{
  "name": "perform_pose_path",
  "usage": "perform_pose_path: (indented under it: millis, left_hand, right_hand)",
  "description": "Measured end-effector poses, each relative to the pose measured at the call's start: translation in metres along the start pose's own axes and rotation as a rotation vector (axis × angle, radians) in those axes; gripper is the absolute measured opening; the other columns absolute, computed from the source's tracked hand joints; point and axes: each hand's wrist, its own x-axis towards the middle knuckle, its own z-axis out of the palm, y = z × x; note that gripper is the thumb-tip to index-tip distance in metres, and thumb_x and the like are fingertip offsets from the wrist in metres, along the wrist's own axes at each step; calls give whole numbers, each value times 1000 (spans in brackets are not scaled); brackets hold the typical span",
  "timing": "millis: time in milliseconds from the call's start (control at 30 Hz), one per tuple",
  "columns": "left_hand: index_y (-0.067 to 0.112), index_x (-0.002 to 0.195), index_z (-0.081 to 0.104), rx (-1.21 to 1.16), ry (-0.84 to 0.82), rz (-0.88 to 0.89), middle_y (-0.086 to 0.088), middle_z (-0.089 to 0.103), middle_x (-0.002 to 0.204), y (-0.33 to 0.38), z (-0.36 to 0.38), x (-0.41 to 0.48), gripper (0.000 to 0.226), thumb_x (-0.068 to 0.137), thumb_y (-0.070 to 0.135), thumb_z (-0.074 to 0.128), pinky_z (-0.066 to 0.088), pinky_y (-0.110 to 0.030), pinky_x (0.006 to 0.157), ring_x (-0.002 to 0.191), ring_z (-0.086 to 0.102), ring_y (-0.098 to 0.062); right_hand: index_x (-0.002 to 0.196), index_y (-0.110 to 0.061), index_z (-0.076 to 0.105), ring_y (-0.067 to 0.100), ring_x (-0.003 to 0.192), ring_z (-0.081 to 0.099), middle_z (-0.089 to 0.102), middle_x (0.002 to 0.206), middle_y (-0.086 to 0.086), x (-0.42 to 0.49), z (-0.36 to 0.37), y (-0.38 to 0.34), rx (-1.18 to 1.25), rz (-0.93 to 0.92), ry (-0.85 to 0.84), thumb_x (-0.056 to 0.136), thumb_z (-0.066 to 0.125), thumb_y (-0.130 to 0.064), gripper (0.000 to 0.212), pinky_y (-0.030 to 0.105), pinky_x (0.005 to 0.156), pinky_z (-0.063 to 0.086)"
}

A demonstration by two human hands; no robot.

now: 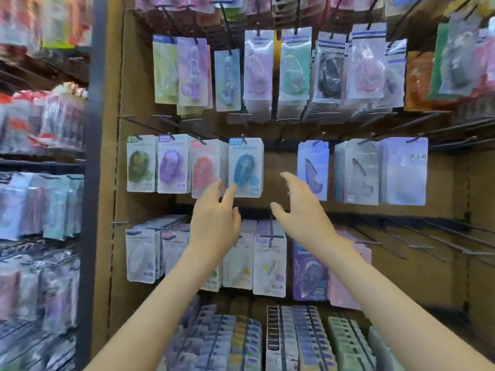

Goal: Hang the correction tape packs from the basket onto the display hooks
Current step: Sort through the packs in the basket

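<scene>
Bright, even, cool light fills the view, and soft shadows lie just below the packs (246, 167). Glare streaks the clear wrappers (258, 62) above the left hand (214, 220) and right hand (302, 212). Shelves (40, 156) left of the hands smear with blur, and the edges bow outward.

The left hand (214, 220) covers the lower corner of the orange pack (203, 167); whether its fingertip touches the blue pack (245, 167) is unclear. The right hand (300, 210) and its forearm hide part of the pink packs (345, 290). The top row (241, 6) is cut by the upper edge and the bottom rows (294, 341) by the lower edge. The side shelves (40, 129) are smeared with blur, and the print on the packs is unreadable.
</scene>
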Motion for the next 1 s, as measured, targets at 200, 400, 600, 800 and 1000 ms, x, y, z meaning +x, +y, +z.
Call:
perform_pose_path:
  millis: [200, 400, 600, 800, 1000]
  left_hand:
    - [4, 133, 55, 144, 110, 112, -33, 47, 136, -75, 20, 32, 66, 68, 8, 67, 39, -63, 101, 127, 40, -46]
    - [17, 145, 42, 102, 31, 152, -23, 39, 147, -95, 33, 45, 75, 76, 22, 71, 12, -58, 113, 139, 28, -37]
    - [11, 143, 45, 12, 106, 145, -24, 47, 140, -92, 32, 46, 70, 77, 4, 68, 21, -57, 111, 132, 43, -40]
    - [8, 140, 47, -25, 100, 131, -25, 47, 139, -93, 34, 48, 68, 76, -7, 65, 23, -53, 113, 128, 45, -43]
    - [6, 140, 47, -99, 92, 119, -26, 45, 141, -92, 35, 43, 64, 80, -7, 63, 43, -58, 102, 117, 51, -46]
  right_hand:
    - [151, -19, 9, 30, 128, 32, 29, 142, 11, 67, 63, -23, -92, 130, 162, 85, 68, -43, 92, 43, 99, 40]
    - [149, -15, 9, 28, 124, 33, 33, 136, 12, 101, 89, -28, -96, 186, 306, 82, 69, -43, 94, 39, 95, 40]
    - [147, -22, 24, 23, 124, 37, 41, 134, 6, 97, 63, -22, -51, 118, 219, 88, 62, -29, 71, 31, 94, 37]
    - [145, -30, 36, 23, 120, 46, 47, 136, 6, 98, 28, -22, -40, 133, 98, 87, 59, -26, 63, 40, 95, 48]
    - [148, -32, 29, 19, 122, 46, 43, 144, 3, 96, 32, -18, 3, 125, 71, 91, 58, -32, 64, 33, 91, 49]
